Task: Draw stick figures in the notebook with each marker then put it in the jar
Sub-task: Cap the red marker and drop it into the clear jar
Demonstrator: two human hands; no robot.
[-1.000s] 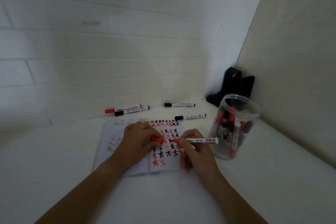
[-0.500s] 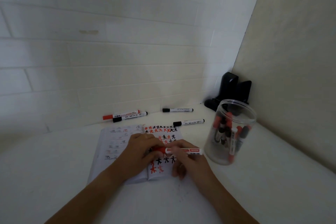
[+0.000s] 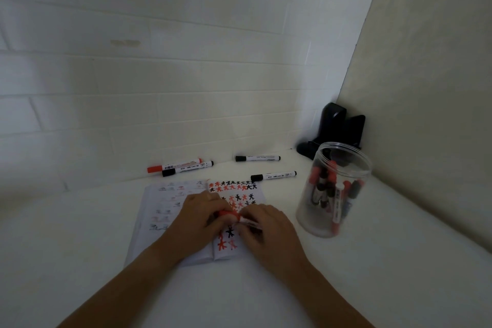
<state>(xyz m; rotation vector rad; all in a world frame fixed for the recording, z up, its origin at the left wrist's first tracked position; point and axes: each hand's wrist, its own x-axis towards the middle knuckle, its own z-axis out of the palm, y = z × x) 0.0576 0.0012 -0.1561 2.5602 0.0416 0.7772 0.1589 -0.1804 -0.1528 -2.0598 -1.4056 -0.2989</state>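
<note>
Centre frame, over the notebook [image 3: 170,218] on the counter [image 3: 80,261]: left hand [image 3: 198,217] grip pinches the red cap [image 3: 226,213], right hand [image 3: 262,226] grip curls round the marker [image 3: 249,223] barrel, cap at the tip. Jar [image 3: 334,189] stands at right, apart from both hands. Risk: misaligned cap could smear ink on fingers or page; a loose cap could come off in the jar.

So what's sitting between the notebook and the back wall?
Head view: four loose markers, one red-capped and three black-capped, lying past the notebook.
</note>
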